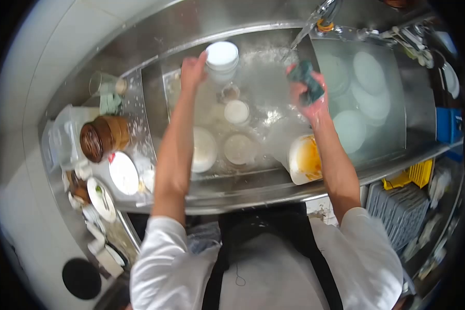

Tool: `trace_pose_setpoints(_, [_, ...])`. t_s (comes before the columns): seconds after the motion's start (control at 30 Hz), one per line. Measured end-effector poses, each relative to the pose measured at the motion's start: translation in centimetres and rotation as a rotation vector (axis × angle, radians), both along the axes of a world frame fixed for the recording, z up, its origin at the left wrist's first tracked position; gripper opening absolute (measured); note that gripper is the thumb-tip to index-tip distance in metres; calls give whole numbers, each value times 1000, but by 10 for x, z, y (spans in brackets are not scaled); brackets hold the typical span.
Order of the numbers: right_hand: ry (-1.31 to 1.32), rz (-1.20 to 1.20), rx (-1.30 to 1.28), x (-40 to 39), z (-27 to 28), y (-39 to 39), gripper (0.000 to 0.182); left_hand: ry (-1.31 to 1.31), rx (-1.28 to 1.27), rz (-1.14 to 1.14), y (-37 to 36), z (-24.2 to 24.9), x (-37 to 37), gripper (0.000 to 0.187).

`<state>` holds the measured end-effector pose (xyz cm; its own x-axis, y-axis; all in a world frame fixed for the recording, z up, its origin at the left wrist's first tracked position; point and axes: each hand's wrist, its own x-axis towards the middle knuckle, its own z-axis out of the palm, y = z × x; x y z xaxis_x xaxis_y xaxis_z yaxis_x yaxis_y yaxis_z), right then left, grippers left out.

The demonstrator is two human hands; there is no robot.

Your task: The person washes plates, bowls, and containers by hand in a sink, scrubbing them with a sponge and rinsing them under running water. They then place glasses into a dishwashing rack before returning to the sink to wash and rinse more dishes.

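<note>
My left hand (pixel 192 72) is at the upper left of the sink basin, closed at the edge of a stack of white bowls (pixel 222 56), its thumb against the rim. Some of its fingers are hidden. In my right hand (pixel 315 101) is a dark green scouring pad (pixel 306 82), held above the basin near the divider. Below the left hand's stack, a small white bowl (pixel 236 111) and larger round dishes (pixel 241 149) sit in cloudy water. A white dish with orange-yellow residue (pixel 306 160) leans at the basin's front edge, partly behind my right forearm.
Water runs from a faucet (pixel 323 23) at the back. The right basin (pixel 398 93) holds several white plates underwater. On the left ledge are a brown wooden pot (pixel 103 137), a glass (pixel 99 83) and used oval plates (pixel 124 173). A grey rack (pixel 398 214) stands lower right.
</note>
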<state>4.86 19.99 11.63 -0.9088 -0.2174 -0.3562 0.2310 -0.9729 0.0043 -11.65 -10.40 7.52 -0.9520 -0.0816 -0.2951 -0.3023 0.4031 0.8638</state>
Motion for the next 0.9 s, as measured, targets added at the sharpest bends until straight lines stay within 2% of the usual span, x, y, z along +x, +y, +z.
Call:
trace_pose_setpoints(0.03, [-19, -46, -36, -6, 2, 4, 47, -4, -453, -416, 4, 0, -29, 45])
trace_pose_setpoints(0.1, [-114, -118, -37, -14, 5, 9, 47, 267, -1232, -1140, 21, 21, -63, 31])
trace_pose_setpoints(0.17, [-217, -165, 43, -36, 11, 13, 47, -19, -592, -581, 29, 46, -52, 29])
trace_pose_setpoints(0.2, [-108, -80, -31, -39, -4, 24, 45, -135, -268, -290, 28, 56, -42, 29])
trace_pose_setpoints(0.27, [-7, 16, 29, -39, -5, 34, 43, 120, -945, -851, -20, 24, -10, 21])
trace_pose_setpoints(0.3, [35, 60, 57, -32, -6, 34, 42, 70, -1104, -951, -55, -14, 20, 23])
trace_pose_setpoints(0.33, [29, 85, 77, -30, -9, 36, 42, -68, -1105, -892, -95, -46, 58, 29])
trace_pose_setpoints(0.37, [28, 108, 104, -28, -12, 39, 41, -281, -1161, -958, -105, -32, 99, 33])
trace_pose_setpoints(0.4, [22, 127, 136, -29, -14, 39, 41, -789, -867, -922, -113, -32, 119, 50])
trace_pose_setpoints(0.43, [-54, 96, 187, -38, -13, 38, 41, -838, -750, -894, -125, -54, 155, 46])
trace_pose_setpoints(0.5, [-221, 30, 285, -51, -12, 28, 42, -412, -631, -871, -136, -125, 234, 39])
trace_pose_setpoints(0.53, [-192, 49, 314, -48, -7, 17, 43, -246, -632, -811, -132, -149, 261, 35])
trace_pose_setpoints(0.63, [-104, 127, 373, -36, 13, -23, 46, -183, -753, -569, -99, -117, 278, 20])
trace_pose_setpoints(0.67, [-95, 174, 368, -24, 11, -41, 47, -193, -754, -532, -97, -98, 273, 22])
trace_pose_setpoints(0.7, [-45, 303, 550, -9, 14, -62, 46, -201, -753, -492, -94, -77, 265, 25])
trace_pose_setpoints(0.73, [-74, 305, 631, 17, 28, -94, 47, -208, -753, -452, -95, -58, 255, 28])
trace_pose_setpoints(0.77, [-87, 308, 731, 39, 29, -123, 47, -219, -686, -380, -102, -42, 245, 33])
trace_pose_setpoints(0.8, [-224, 306, 778, 55, 29, -155, 45, -234, -622, -308, -114, -27, 237, 39])
trace_pose_setpoints(0.83, [-261, 340, 794, 69, 7, -178, 42, -249, -561, -236, -128, -18, 231, 45])
trace_pose_setpoints(0.87, [-220, 330, 933, 83, -15, -203, 40, -197, -424, -130, -145, -29, 227, 51])
trace_pose_setpoints(0.9, [-214, 310, 1085, 95, -44, -229, 47, -226, -287, -109, -163, -36, 224, 47])
